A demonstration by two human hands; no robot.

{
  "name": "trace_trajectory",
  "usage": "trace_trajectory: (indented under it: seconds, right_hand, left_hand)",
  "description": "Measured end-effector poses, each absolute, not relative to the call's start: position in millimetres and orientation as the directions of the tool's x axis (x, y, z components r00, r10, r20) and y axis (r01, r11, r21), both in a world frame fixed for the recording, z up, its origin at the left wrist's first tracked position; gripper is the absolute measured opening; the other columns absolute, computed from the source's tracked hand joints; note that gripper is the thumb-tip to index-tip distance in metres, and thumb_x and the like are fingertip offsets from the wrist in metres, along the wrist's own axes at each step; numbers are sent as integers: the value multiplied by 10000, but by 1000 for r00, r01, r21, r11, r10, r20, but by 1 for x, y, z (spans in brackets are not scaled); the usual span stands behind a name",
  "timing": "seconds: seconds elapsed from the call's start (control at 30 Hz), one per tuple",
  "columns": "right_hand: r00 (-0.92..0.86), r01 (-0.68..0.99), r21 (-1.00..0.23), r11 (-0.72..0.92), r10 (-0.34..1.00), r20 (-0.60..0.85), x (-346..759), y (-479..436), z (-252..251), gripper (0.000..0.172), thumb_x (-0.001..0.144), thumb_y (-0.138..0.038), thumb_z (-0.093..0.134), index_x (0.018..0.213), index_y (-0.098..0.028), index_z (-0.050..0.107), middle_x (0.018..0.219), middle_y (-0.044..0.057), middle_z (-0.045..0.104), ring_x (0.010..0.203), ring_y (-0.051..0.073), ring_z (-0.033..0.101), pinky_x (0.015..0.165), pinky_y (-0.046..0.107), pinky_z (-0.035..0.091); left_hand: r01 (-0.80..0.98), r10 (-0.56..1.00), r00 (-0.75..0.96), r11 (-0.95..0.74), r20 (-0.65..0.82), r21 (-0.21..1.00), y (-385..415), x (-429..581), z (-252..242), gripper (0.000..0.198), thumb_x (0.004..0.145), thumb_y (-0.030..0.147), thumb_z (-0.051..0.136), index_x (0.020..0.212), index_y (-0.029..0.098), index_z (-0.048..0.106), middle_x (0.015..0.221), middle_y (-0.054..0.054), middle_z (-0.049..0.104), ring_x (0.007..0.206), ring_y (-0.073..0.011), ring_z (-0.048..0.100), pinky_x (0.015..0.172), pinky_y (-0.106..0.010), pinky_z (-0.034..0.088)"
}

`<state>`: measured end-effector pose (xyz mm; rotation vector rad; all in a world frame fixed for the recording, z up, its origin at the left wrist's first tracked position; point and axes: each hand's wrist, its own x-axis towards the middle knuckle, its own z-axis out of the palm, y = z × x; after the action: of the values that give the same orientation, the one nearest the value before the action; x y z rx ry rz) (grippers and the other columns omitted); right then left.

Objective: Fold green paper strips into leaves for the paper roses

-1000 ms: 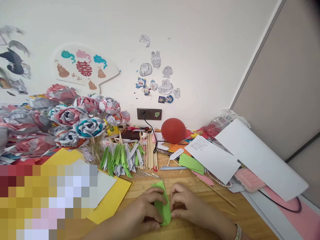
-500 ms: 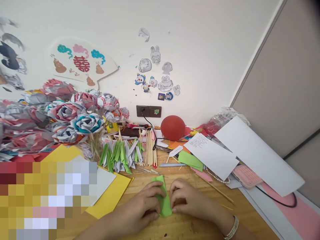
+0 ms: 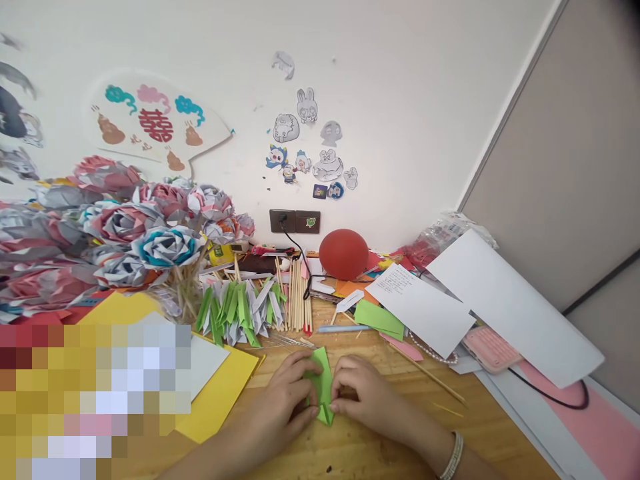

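A strip of green paper [image 3: 323, 377] lies on the wooden table between my two hands, its near end folded over. My left hand [image 3: 293, 393] grips its left side, with fingers curled over the sheet and the thumb near the lower corner. From the other side, my right hand [image 3: 355, 393] pinches the paper's right edge close to the fold, thumb and fingers pressed together. Just beyond lie several folded green and white paper pieces [image 3: 235, 310] in a heap, beside a row of wooden sticks [image 3: 299, 297].
Paper flowers [image 3: 125, 223] fill the left back. Yellow sheets [image 3: 225, 393] lie left of my hands. A red balloon [image 3: 344, 255] rests near the wall. On the right are green sheets [image 3: 380, 320], white sheets [image 3: 515, 307] and a pink phone-like object [image 3: 493, 348].
The green paper's near end, flat before, is now folded up, so the strip looks shorter. Both hands remain at its sides. The whole view has shifted slightly.
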<state>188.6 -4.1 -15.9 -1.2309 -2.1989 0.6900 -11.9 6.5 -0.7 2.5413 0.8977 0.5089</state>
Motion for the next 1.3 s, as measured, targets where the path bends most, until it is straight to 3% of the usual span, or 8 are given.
trace_trajectory:
  seconds: [0.23,0.6,0.93,1.13,1.3]
  right_hand:
    - [-393,640,-635,433,895,213,183,-5,-17,174,630,-123,783,648,-176,617,724,-33,571,764,151,530,695,258,350]
    - [-347,702,-592,395,916,201,177,-11,-15,165,668,-116,731,660,-178,578,727,-35,531,773,149,504,705,264,334]
    - [-285,717,-601,354,935,210,177,-17,-19,187,699,-157,710,721,-187,527,807,-18,525,832,170,488,736,276,342]
    - [-318,730,-570,377,926,205,177,-21,-18,351,590,-278,803,779,-205,515,877,-19,517,873,191,472,764,291,338]
    - [-310,745,-558,365,931,195,177,-22,-17,327,625,-280,779,788,-204,505,875,-21,513,878,185,471,765,288,339]
  left_hand:
    - [456,650,687,-734,326,502,6,-7,-6,129,740,93,591,675,198,554,1005,-35,579,1098,-231,485,920,-358,439]
    - [505,710,556,-701,432,503,-1,2,-20,152,741,90,534,629,192,527,953,-53,574,1026,-227,516,848,-345,468]
    - [583,746,550,-665,375,467,0,2,-21,147,740,118,553,617,192,519,976,-70,558,1041,-249,512,829,-348,467]
    - [600,778,543,-622,315,503,-1,2,-19,149,676,57,572,624,186,521,998,-73,562,1057,-259,510,851,-355,455]
    - [589,763,547,-643,344,489,-1,2,-18,148,666,59,568,617,191,522,988,-69,571,1043,-253,522,826,-336,469]
